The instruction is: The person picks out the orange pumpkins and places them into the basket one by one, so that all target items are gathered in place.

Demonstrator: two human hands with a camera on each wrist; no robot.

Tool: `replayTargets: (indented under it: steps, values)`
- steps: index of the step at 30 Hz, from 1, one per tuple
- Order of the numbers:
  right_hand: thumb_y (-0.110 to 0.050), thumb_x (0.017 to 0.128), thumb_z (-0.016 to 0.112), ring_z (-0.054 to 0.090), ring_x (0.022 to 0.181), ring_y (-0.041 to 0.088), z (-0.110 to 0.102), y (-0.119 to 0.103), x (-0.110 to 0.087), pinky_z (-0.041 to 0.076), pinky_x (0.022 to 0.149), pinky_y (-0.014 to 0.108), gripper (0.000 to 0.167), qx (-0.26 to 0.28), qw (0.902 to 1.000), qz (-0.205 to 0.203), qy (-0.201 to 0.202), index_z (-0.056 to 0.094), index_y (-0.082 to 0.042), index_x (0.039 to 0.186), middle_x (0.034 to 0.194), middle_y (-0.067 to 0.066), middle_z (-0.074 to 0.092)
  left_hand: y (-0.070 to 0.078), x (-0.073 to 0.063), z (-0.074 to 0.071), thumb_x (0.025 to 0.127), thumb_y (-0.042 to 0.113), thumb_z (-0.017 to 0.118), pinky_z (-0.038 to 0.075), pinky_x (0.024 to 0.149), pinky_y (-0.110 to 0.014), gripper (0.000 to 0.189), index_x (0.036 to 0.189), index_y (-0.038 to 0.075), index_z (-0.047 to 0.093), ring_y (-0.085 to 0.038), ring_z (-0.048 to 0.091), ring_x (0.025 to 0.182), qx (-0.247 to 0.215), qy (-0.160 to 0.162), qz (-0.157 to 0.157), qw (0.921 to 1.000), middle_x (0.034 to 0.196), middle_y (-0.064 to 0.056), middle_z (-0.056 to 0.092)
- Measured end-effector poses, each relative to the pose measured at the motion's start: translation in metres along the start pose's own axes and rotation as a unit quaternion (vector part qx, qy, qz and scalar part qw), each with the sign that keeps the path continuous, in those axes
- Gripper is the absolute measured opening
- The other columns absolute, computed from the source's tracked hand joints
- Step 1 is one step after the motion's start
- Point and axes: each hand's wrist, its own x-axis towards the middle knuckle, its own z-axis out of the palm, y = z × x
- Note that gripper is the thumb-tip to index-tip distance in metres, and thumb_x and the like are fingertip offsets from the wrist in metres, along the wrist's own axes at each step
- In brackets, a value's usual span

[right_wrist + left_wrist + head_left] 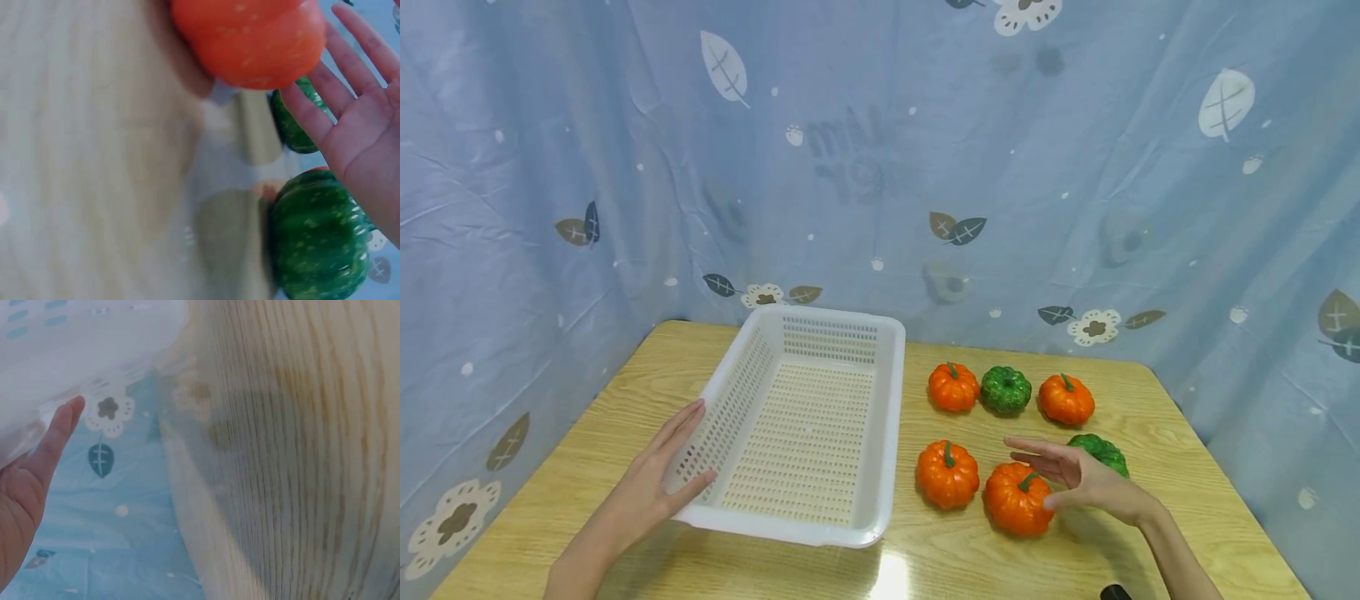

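A white plastic basket (808, 433) with slotted walls stands on the table, with bare floor showing inside. My left hand (651, 479) lies along its near-left side, fingers extended at the rim and thumb over the near corner. In the left wrist view, straight fingers (55, 440) show beside the basket wall (94, 347). My right hand (1093, 483) hovers with spread fingers around the right side of an orange pumpkin (1017, 504). Seen from the right wrist, the open palm (365, 128) faces this pumpkin (256, 40), fingertips close to its skin. A green pumpkin (1101, 452) is partly hidden behind that hand.
Left of the nearest pumpkin sits another orange one (948, 475). Farther back, a green pumpkin (1006, 390) stands between two orange pumpkins (953, 387). A black object (1115, 592) pokes in at the bottom edge. Blue patterned curtain (880, 167) encloses the wooden table (760, 567).
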Motion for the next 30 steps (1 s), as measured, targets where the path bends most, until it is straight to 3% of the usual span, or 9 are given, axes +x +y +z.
replayTargets:
  steps: [6, 10, 20, 30]
  values:
    - [0.010, 0.090, 0.055, 0.029, 0.139, 0.011, 0.003, 0.012, -0.003, 0.031, 0.108, 0.023, 0.067, 0.038, 0.9990, 0.023, 0.001, 0.020, 0.010, 0.147, 0.156, 0.009, 0.026, 0.001, 0.000, -0.001, 0.080, 0.017, 0.076, 0.013, 0.095, 0.001, 0.085, 0.150, 0.003, 0.029, -0.029, 0.034, 0.131, -0.004, -0.003, -0.001, 1.0000, 0.152, -0.015, 0.029]
    - [0.008, 0.087, 0.061, 0.029, 0.138, 0.008, 0.003, 0.019, -0.003, 0.028, 0.108, 0.018, 0.071, 0.022, 0.9994, 0.024, 0.013, 0.023, 0.009, 0.147, 0.156, 0.011, 0.026, 0.001, 0.002, 0.000, 0.080, 0.015, 0.076, 0.013, 0.096, 0.001, 0.085, 0.149, 0.002, 0.029, -0.023, 0.032, 0.134, -0.010, -0.003, 0.003, 0.9999, 0.152, -0.015, 0.029]
    - [-0.007, 0.087, 0.070, 0.011, 0.144, 0.006, 0.005, 0.026, -0.002, 0.015, 0.108, 0.012, 0.075, -0.012, 0.9999, -0.001, -0.011, 0.025, 0.011, 0.145, 0.158, 0.020, 0.008, 0.002, 0.002, -0.001, 0.081, 0.017, 0.075, 0.013, 0.093, 0.002, 0.085, 0.150, 0.004, 0.027, -0.033, 0.036, 0.129, -0.015, -0.011, -0.008, 0.9998, 0.153, -0.014, 0.028]
    - [0.004, 0.080, 0.071, 0.033, 0.134, 0.001, 0.006, 0.029, 0.001, 0.035, 0.104, 0.021, 0.075, -0.054, 0.9961, 0.061, 0.035, 0.033, 0.004, 0.145, 0.151, 0.024, 0.028, 0.001, -0.001, -0.001, 0.081, 0.019, 0.075, 0.013, 0.093, 0.001, 0.086, 0.151, 0.005, 0.027, -0.033, 0.037, 0.127, -0.008, -0.004, -0.010, 0.9999, 0.152, -0.016, 0.028]
